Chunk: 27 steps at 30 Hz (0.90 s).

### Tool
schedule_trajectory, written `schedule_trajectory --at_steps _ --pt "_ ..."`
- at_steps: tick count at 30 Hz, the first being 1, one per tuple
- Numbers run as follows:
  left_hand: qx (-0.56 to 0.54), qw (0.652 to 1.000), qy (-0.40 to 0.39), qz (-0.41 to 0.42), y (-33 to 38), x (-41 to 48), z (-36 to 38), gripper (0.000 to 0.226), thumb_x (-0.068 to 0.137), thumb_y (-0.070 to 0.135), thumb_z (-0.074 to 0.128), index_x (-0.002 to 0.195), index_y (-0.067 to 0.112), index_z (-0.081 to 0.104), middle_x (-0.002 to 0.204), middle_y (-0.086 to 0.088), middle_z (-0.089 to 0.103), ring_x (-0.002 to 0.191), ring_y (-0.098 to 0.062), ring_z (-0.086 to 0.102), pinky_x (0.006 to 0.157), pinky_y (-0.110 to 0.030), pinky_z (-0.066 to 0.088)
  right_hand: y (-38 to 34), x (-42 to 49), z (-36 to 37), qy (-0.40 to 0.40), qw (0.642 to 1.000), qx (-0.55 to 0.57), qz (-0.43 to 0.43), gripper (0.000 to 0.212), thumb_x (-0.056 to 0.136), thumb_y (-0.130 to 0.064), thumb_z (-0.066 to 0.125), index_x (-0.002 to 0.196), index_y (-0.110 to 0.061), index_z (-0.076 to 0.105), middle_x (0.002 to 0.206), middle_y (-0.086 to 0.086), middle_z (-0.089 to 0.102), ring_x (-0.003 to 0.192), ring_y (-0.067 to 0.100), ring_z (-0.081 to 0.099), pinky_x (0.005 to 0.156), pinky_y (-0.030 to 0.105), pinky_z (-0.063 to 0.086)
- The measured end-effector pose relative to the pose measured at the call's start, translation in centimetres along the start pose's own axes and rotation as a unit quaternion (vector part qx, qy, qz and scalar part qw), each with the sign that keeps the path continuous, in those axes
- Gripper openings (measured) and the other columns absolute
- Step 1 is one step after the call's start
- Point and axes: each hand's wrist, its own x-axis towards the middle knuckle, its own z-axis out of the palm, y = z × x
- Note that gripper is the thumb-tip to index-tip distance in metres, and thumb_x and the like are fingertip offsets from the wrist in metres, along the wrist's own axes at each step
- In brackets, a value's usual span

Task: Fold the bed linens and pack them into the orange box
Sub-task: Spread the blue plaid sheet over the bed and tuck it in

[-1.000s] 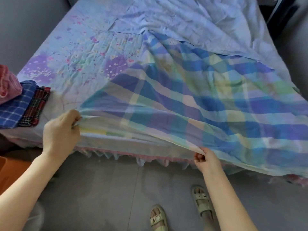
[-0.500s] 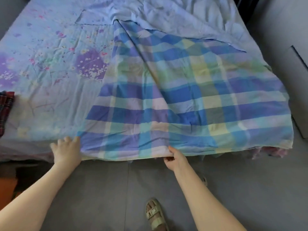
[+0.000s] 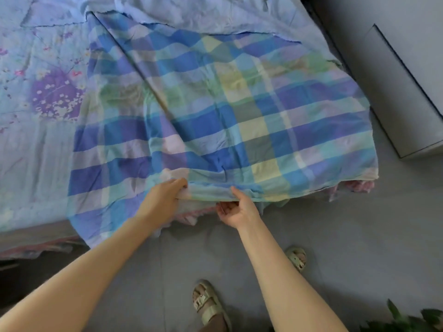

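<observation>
The pale-blue floral cotton sheet (image 3: 36,121) covers the bed, and the task's blue, green and yellow checked cotton sheet (image 3: 215,116) lies spread over it, with its near hem hanging off the bed's edge above the grey floor (image 3: 359,236). A crumpled plain pale-blue sheet (image 3: 215,13) overlaps its far edge.

The likeliest trouble, as I judge it, comes from the grip. Both hands sit close together at the middle of the near hem, so the two near corners are free. A lift from here would let the sides sag and the fold run skew, and the drooping left corner could drag on the floor. A hard pull could also tow the plain sheet along.

The left hand (image 3: 165,200) has its fingers curled down onto the hem, gripping it. The right hand (image 3: 236,210) pinches the hem, thumb on top and fingers underneath.

Counted: three sheets, one checked, one floral and one plain; two hands; two pale strapped sandals (image 3: 207,305). The orange box is not in view.
</observation>
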Motion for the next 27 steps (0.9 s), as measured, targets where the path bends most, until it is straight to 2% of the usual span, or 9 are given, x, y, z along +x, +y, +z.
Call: schedule_trajectory --at_steps 2,4,7,9,14,18,20,23,27 --pt "0.019 0.998 -0.053 0.0 -1.6 0.6 -1.7 0.028 0.088 0.036 0.038 0.095 0.022 0.062 0.088 0.005 0.057 0.076 -0.019 0.054 0.066 -0.022 0.034 -2.5 0.6 -1.4 0.02 0.999 0.038 -0.009 0.009 0.09 -0.018 0.059 0.087 -0.01 0.058 0.056 0.008 0.065 0.064 0.019 0.055 0.055 0.027 0.049" --pt "0.095 0.988 -0.122 -0.01 -2.7 1.0 -3.3 0.025 0.092 0.04 0.038 0.098 0.032 0.061 0.093 0.006 0.06 0.078 -0.013 0.051 0.071 -0.02 0.032 -4.5 0.6 -2.4 0.046 0.997 0.039 -0.04 0.008 0.09 -0.013 0.059 0.084 -0.009 0.056 0.06 0.006 0.063 0.062 0.017 0.054 0.044 0.02 0.047" --pt "0.239 0.95 -0.2 -0.031 -0.8 2.7 -3.3 0.022 0.096 0.026 0.044 0.109 0.025 0.062 0.108 -0.001 0.064 0.089 -0.019 0.058 0.077 -0.025 0.04 -6.6 -0.3 -3.3 0.091 0.991 -0.001 -0.098 0.009 0.086 -0.001 0.061 0.086 -0.008 0.055 0.073 0.009 0.057 0.059 0.016 0.051 0.04 0.018 0.043" --pt "0.298 0.936 -0.182 -0.04 2.4 3.5 -2.2 0.019 0.092 0.02 0.046 0.106 0.023 0.058 0.109 -0.002 0.063 0.097 -0.022 0.06 0.081 -0.029 0.045 -7.1 -0.8 -3.3 0.126 0.983 -0.023 -0.135 0.013 0.083 0.003 0.063 0.088 -0.005 0.054 0.073 0.012 0.056 0.056 0.017 0.05 0.035 0.016 0.042" --pt "0.204 0.967 -0.142 0.047 11.9 4.6 3.9 0.037 0.087 0.025 0.055 0.122 0.016 0.048 0.118 -0.006 0.057 0.108 -0.029 0.054 0.079 -0.033 0.042 -7.2 -2.2 -2.5 0.146 0.971 -0.05 -0.185 0.014 0.081 0.008 0.062 0.083 -0.005 0.056 0.075 0.014 0.06 0.053 0.02 0.054 0.037 0.02 0.046" --pt "0.12 0.986 -0.104 0.042 16.1 6.4 6.9 0.033 0.091 0.029 0.034 0.106 0.006 0.054 0.105 -0.013 0.063 0.094 -0.034 0.06 0.067 -0.033 0.04 -8.7 -2.0 -3.9 0.145 0.973 -0.033 -0.174 0.014 0.08 0.009 0.062 0.086 -0.003 0.059 0.076 0.014 0.061 0.058 0.024 0.058 0.038 0.024 0.049" --pt "0.105 0.986 -0.104 0.072 15.8 7.2 6.9 0.039 0.086 0.029 0.031 0.1 0.005 0.058 0.094 -0.017 0.066 0.085 -0.036 0.063 0.064 -0.033 0.042 -10.3 -0.9 -5.0 0.133 0.979 -0.021 -0.154 0.024 0.08 0.008 0.063 0.101 -0.002 0.06 0.085 0.017 0.063 0.063 0.025 0.059 0.043 0.027 0.053" --pt "0.192 0.932 -0.285 0.116 14.5 8.0 6.7 0.029 0.087 0.016 0.043 0.113 0.019 0.055 0.1 -0.009 0.062 0.096 -0.028 0.06 0.072 -0.03 0.039 -13.5 1.1 -6.8 0.121 0.981 0.02 -0.15 0.044 0.078 0.006 0.064 0.119 -0.005 0.055 0.113 0.02 0.063 0.085 0.033 0.063 0.056 0.039 0.055" --pt "0.231 0.896 -0.355 0.136 13.4 8.6 6.5 0.032 0.082 0.014 0.047 0.11 0.026 0.056 0.088 0.002 0.046 0.096 -0.023 0.058 0.074 -0.028 0.04 -19.0 3.0 -9.7 0.112 0.973 0.056 -0.194 0.031 0.083 0.004 0.06 0.113 0.003 0.057 0.111 0.019 0.063 0.087 0.031 0.062 0.076 0.04 0.054"
